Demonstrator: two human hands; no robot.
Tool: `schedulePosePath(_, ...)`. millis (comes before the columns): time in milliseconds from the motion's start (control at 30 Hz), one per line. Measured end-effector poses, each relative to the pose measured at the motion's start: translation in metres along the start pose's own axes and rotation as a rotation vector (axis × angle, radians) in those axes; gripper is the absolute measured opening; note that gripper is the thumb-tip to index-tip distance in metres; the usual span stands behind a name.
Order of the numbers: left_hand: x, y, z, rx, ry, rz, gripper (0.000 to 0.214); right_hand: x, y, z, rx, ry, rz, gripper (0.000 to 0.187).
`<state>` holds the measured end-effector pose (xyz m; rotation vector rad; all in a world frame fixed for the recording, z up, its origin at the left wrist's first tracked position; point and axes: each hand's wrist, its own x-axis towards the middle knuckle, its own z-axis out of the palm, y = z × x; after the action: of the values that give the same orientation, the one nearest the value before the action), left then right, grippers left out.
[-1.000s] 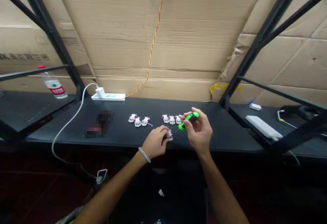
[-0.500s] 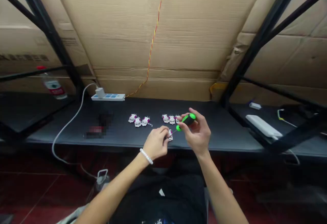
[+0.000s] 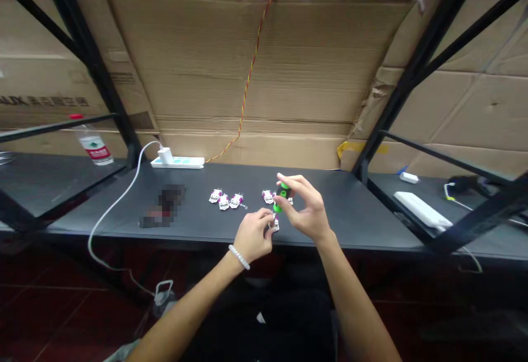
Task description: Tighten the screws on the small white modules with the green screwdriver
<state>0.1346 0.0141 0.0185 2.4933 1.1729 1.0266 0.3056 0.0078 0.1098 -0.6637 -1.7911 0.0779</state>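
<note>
Right hand (image 3: 306, 209): thumb and fingers closed around the green-and-black handle of a small screwdriver (image 3: 282, 197), held nearly upright, tip downward. Shaft thin, only partly visible.

Left hand (image 3: 253, 235): fingers curled, grasping a small white-and-magenta part (image 3: 275, 224) at the table's near edge; part largely hidden by the fingertips. White beaded bracelet (image 3: 239, 257) on the left wrist.

Key relation: the part lies directly below the screwdriver tip, along the tool's long axis, which runs almost straight down from the right hand. The left hand is the nearer to the part, gripping it from the left; the right hand sits above and to the right. Contact between tip and part cannot be confirmed at this resolution.

Surroundings: more of the same parts stand on the black table (image 3: 363, 216). Three lie in a cluster (image 3: 223, 201) left of the hands; another group (image 3: 268, 197) lies just behind the screwdriver, partly hidden by the right hand. Farther left: a pixelated, unreadable object (image 3: 163, 206), then a white power strip (image 3: 177, 162) with a white cable (image 3: 124, 186). Behind the table, a corrugated cardboard sheet (image 3: 256, 76) carries a twisted red-and-yellow wire (image 3: 247, 92).
</note>
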Motion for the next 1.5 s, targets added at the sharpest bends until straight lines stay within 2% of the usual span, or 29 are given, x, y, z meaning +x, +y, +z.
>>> schedulePosePath(133, -0.001, 0.000, 0.003, 0.029, 0.022, 0.021, 0.015, 0.005, -0.002, 0.003, -0.007, -0.038, -0.068, 0.046)
schedulePosePath(300, -0.002, 0.000, 0.006, 0.076, 0.046, -0.007, 0.012, 0.007, -0.004, 0.001, 0.122, -0.152, -0.010, 0.052)
schedulePosePath(533, -0.002, -0.004, 0.011, 0.012, 0.056, -0.002, 0.014, 0.006, 0.006, 0.000, -0.051, -0.032, -0.074, 0.049)
schedulePosePath(700, 0.002, -0.007, 0.010, -0.111, 0.030, 0.058, 0.016, 0.005, 0.009, 0.003, -0.100, 0.009, -0.122, 0.046)
schedulePosePath(833, 0.004, -0.004, 0.005, -0.167, -0.016, 0.005, 0.014, 0.005, 0.009, 0.002, -0.087, 0.013, -0.134, 0.046)
schedulePosePath(1067, 0.004, -0.004, 0.000, -0.152, 0.008, -0.032, 0.015, 0.002, 0.004, 0.003, -0.161, 0.033, -0.116, 0.048)
schedulePosePath(1167, 0.005, -0.007, 0.000, -0.209, -0.004, -0.030, 0.016, 0.001, 0.004, 0.006, -0.197, 0.062, -0.146, 0.046)
schedulePosePath(1333, 0.007, -0.011, -0.003, -0.356, -0.035, -0.045, 0.017, 0.004, 0.004, 0.004, -0.177, 0.072, -0.080, 0.042)
schedulePosePath(1500, 0.006, -0.020, -0.004, -0.382, -0.043, -0.075, 0.012, 0.002, 0.003, 0.000, -0.147, 0.072, -0.060, 0.042)
